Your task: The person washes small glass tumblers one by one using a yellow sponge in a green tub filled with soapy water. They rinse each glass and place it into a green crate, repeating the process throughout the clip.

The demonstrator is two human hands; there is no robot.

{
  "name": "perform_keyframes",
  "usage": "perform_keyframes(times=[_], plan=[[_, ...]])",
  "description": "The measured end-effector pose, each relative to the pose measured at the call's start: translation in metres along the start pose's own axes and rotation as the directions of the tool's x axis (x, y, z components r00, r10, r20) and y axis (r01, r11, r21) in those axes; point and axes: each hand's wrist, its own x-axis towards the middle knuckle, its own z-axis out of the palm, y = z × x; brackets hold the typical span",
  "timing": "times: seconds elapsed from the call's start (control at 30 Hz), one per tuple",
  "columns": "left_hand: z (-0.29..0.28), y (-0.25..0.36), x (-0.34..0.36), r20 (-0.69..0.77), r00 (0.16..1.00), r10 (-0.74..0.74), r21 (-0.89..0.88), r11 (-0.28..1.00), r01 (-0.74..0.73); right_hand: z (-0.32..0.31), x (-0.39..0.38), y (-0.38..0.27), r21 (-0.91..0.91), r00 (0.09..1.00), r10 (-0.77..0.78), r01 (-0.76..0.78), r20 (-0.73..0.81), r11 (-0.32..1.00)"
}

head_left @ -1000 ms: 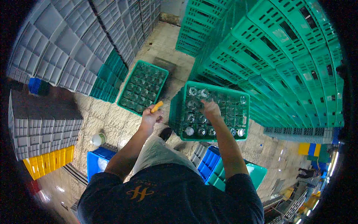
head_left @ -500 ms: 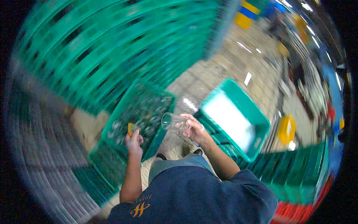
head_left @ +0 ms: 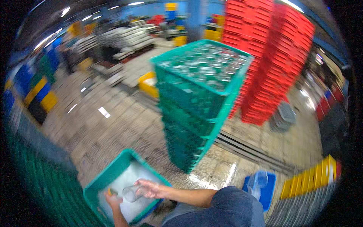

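Observation:
My right hand [head_left: 152, 188] is wrapped round a clear drinking glass [head_left: 130, 194], held on its side with the mouth toward my left. In my left hand [head_left: 113, 201], fingers closed, is a small yellow and dark sponge [head_left: 111, 192], just left of the glass and apart from it. Both hands are over a green tub [head_left: 109, 168] filled with white foamy liquid [head_left: 136, 173]. Motion blur softens the fingers and the sponge.
A tall stack of green crates [head_left: 185, 102] stands ahead, its top crate full of clear glasses [head_left: 206, 68]. Behind it rise red crate stacks [head_left: 261, 72]. A blue tray [head_left: 270, 189] with clear plastic and a yellow crate stack [head_left: 308, 181] are to the right.
My view has swung to the right. Both hands have gone from beside the crate of glasses to over the foamy tub, still holding the glass and sponge.

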Motion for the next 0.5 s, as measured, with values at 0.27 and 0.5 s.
perform_keyframes(times=[0.27,0.5], plan=[[0.129,-0.113,0.013,0.849,0.516,-0.111,0.526,0.267,-0.808,-0.035,-0.016,-0.046,0.160,0.972,-0.122,0.156,-0.202,0.975],[0.052,0.067,-0.069,0.531,0.844,0.070,-0.050,0.997,-0.052,-0.032,-0.013,-0.055,-0.053,0.933,-0.215,0.209,-0.289,0.977]])
